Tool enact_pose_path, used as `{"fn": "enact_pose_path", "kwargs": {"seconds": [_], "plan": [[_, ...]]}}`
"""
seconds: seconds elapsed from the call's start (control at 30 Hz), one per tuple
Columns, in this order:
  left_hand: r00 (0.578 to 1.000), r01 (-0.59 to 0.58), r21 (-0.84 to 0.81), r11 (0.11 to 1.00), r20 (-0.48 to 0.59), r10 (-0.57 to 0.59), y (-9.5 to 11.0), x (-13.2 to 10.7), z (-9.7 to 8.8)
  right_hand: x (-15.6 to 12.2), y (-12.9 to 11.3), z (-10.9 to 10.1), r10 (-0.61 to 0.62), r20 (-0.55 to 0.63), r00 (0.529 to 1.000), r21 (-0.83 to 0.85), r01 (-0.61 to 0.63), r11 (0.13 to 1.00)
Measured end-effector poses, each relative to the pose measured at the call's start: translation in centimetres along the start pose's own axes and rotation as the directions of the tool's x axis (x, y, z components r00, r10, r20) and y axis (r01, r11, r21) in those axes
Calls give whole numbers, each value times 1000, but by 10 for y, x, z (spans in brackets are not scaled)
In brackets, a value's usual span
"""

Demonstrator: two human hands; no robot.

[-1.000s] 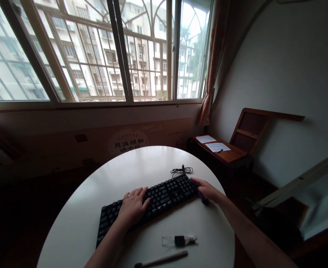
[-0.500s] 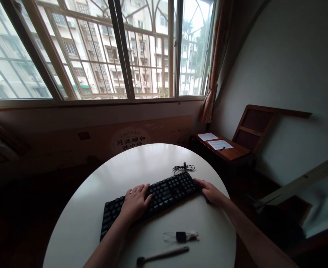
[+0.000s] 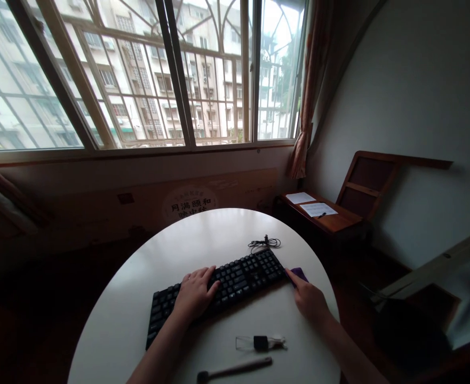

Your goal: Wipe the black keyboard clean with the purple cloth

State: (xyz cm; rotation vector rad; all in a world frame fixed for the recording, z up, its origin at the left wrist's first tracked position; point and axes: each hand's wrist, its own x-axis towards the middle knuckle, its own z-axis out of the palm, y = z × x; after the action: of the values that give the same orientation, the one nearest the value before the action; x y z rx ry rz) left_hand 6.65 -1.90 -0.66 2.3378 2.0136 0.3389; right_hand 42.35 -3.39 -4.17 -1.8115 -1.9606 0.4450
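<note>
A black keyboard (image 3: pixel 235 280) lies slantwise on the white round table (image 3: pixel 130 290). My left hand (image 3: pixel 197 292) lies flat over its left-middle keys, fingers stretched out and thumb apart. Just off the keyboard's right end, my right hand (image 3: pixel 309 296) is closed on a purple cloth (image 3: pixel 300 274), part of which sticks out past the fingers. The coiled cable (image 3: pixel 264 244) rests behind the keyboard's far right corner. Nearer to me are a wire keycap puller (image 3: pixel 261 343) with a black middle and a thin-handled brush (image 3: pixel 235 369).
A wooden chair or bench (image 3: pixel 331 221) stands beyond the table at the right, with paper sheets (image 3: pixel 318 209) and a pen on it. A wide barred window (image 3: pixel 214 96) fills the wall ahead. A tied curtain (image 3: pixel 301 152) hangs at its right side.
My right hand has drawn back off the keyboard's right end towards me and to the right, with the cloth. My left hand stays on the keys. The view has shifted slightly.
</note>
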Motion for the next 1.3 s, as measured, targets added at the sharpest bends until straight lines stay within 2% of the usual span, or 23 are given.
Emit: {"fn": "enact_pose_path", "kwargs": {"seconds": [0.17, 0.3, 0.53, 0.73, 0.8, 0.9, 1.0, 1.07, 1.1, 1.2, 1.27, 1.3], "plan": [[996, 23, -57, 998, -80, -28, -4, -5, 2, 4, 9, 12, -30, -7, 1000, 33, 30, 999], [994, 27, -90, 996, -104, -36, -6, -9, 3, 9, 20, 22, -38, 7, 999, 78, 37, 996], [992, 55, -134, 989, -104, -69, -8, -13, -2, 10, 24, 26, -70, 53, 996, 123, 63, 990], [993, 84, -45, 995, -75, -87, -4, -14, -8, 6, 17, 21, -35, 27, 999, 86, 33, 996], [988, 142, -7, 990, -62, -142, -12, -14, -12, 5, 17, 21, -37, 27, 999, 90, 35, 995], [960, 253, -38, 967, -110, -256, -42, -20, -17, 5, 19, 22, -38, 34, 999, 126, 34, 991], [897, 288, -222, 932, -277, -343, -81, -32, -20, 6, 22, 23, -52, 22, 998, 151, 48, 987], [825, 305, -422, 854, -331, -458, -105, -42, -20, 8, 23, 23, -52, 33, 998, 152, 47, 987], [788, 323, -521, 790, -315, -530, -114, -47, -20, 9, 24, 23, -49, 46, 998, 155, 41, 987], [637, 361, -764, 535, -217, -740, -134, -54, -19, 14, 29, 25, -50, 81, 995, 180, 35, 983], [535, 325, -874, 362, -146, -832, -141, -55, -19, 17, 34, 26, -68, 98, 993, 210, 46, 977], [497, 289, -914, 284, -110, -861, -143, -54, -19, 18, 35, 27, -77, 104, 992, 226, 52, 973]]}}
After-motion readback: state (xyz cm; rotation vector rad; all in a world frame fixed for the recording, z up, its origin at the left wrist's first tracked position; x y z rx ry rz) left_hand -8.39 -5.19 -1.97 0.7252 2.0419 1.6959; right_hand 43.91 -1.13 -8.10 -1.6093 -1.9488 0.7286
